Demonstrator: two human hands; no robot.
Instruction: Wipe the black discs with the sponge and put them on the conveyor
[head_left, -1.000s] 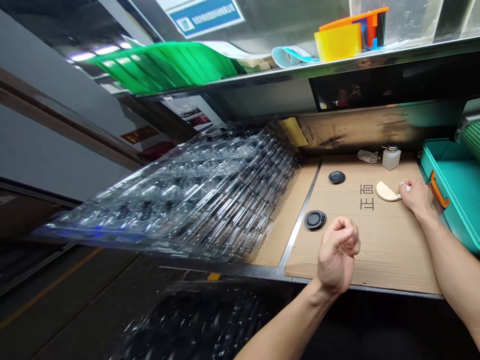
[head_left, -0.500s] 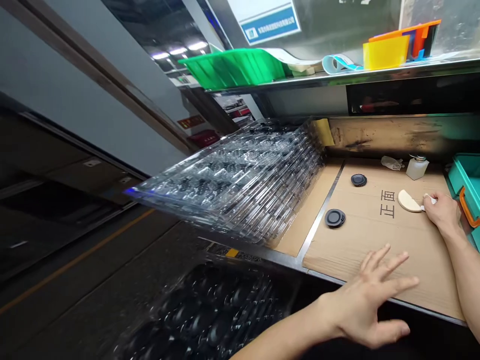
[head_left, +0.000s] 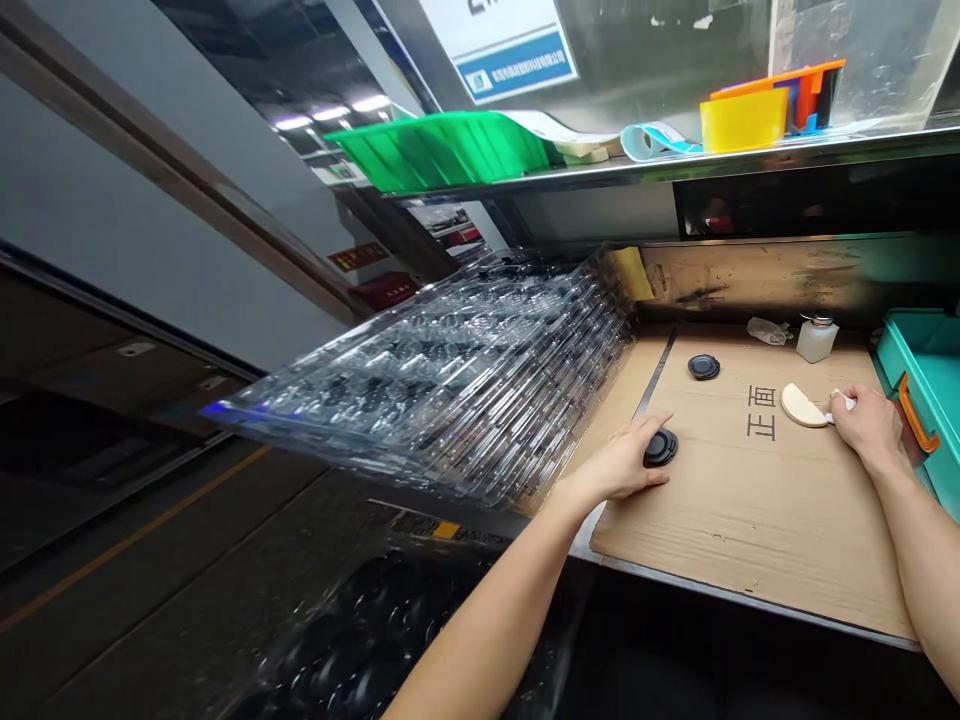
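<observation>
Two hands, well apart over a cardboard sheet (head_left: 750, 530) — our left hand (head_left: 619, 470) closes on a black round disc (head_left: 660, 447); our right hand (head_left: 870, 425) pinches a cream half-moon pad (head_left: 802, 405).

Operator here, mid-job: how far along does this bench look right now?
Seemingly done: one black round disc lies alone on the cardboard. In hand: the left hand covers part of a second disc; the right hand pinches the white end of a cream half-round pad. Apparently left: stacked clear trays hold many dark pieces.

Likely factory workbench (head_left: 750, 603), stacked clear blister trays (head_left: 442, 390)
</observation>
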